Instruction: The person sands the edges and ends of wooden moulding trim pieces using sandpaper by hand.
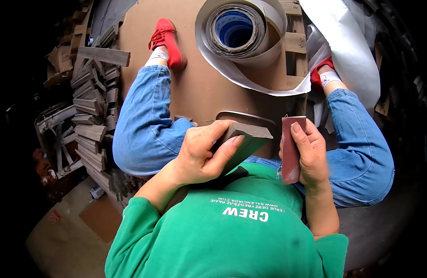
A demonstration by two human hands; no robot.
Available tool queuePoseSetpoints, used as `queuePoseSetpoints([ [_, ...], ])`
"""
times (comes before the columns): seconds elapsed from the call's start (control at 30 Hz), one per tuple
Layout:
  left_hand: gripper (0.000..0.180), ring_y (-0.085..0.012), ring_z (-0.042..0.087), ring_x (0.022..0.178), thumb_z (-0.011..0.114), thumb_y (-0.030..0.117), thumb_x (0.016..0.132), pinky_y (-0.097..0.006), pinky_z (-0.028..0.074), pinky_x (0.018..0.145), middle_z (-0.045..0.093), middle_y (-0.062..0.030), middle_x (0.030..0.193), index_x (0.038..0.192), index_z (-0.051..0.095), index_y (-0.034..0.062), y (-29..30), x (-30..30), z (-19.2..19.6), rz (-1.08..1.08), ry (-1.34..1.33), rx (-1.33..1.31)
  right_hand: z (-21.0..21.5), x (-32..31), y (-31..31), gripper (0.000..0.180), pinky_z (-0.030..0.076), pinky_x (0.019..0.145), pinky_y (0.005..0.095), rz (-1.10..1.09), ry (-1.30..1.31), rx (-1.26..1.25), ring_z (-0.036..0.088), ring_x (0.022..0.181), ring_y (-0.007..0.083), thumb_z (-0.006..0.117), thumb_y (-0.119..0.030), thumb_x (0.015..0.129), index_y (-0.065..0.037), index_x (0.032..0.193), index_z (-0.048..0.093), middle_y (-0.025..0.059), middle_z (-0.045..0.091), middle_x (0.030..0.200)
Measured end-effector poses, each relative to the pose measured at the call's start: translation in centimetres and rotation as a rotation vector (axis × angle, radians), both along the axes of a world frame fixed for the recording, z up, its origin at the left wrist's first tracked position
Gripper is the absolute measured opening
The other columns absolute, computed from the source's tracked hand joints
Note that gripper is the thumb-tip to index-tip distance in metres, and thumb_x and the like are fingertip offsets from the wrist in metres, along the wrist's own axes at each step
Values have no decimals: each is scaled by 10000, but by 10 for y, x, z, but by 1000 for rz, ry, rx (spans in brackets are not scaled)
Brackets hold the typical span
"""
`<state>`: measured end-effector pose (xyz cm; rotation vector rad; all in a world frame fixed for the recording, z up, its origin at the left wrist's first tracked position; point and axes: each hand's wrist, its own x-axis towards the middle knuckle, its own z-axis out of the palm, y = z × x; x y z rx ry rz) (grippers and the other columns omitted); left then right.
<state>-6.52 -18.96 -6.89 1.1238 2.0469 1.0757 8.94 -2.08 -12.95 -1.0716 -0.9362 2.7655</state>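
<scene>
Over the brown board, near its right edge, sits a large paper roll. Nearer, above the lap, the left hand is clamped on a grey wooden strip, while the right hand grips 1 folded reddish sandpaper sheet.

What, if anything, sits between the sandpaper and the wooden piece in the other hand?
Nothing visible. The right hand holds the sandpaper just beside the end of the wooden piece gripped by the left hand, with only a small open gap between them.
</scene>
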Motion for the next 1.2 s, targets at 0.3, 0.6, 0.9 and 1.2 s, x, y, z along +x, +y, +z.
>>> queuePoseSetpoints([
  [0.3, 353, -110, 665, 687, 780, 149, 790, -243, 519, 635, 701, -95, 802, 1048, 607, -19, 9, 1, 11, 68, -177, -74, -7, -5, 7, 395, 525, 707, 228, 21, 121, 552, 608, 758, 93, 506, -75, 982, -86, 1373, 449, 84, 615, 1019],
  [0.6, 242, -118, 664, 612, 814, 150, 757, -246, 498, 545, 692, -84, 743, 882, 675, -4, 14, 10, 0, 152, -17, -101, -8, -22, -10, 371, 442, 636, 277, 301, 263, 503, 533, 739, 120, 600, -384, 950, -14, 951, 637, 66, 554, 866],
  [0.9, 214, -106, 623, 566, 795, 98, 685, -248, 476, 521, 656, -64, 679, 821, 667, -6, 5, 7, -7, 98, -34, -76, -3, -14, -19, 291, 478, 609, 297, 310, 182, 386, 590, 739, 148, 673, -272, 914, 7, 975, 622, 109, 594, 916],
  [1.2, 224, -86, 631, 589, 796, 105, 674, -228, 490, 552, 679, -54, 697, 830, 686, -10, 0, 4, -11, 159, -115, -101, -22, -7, -26, 335, 503, 694, 281, 192, 423, 658, 618, 826, 178, 715, -160, 870, 10, 1138, 608, 103, 611, 1020],
])
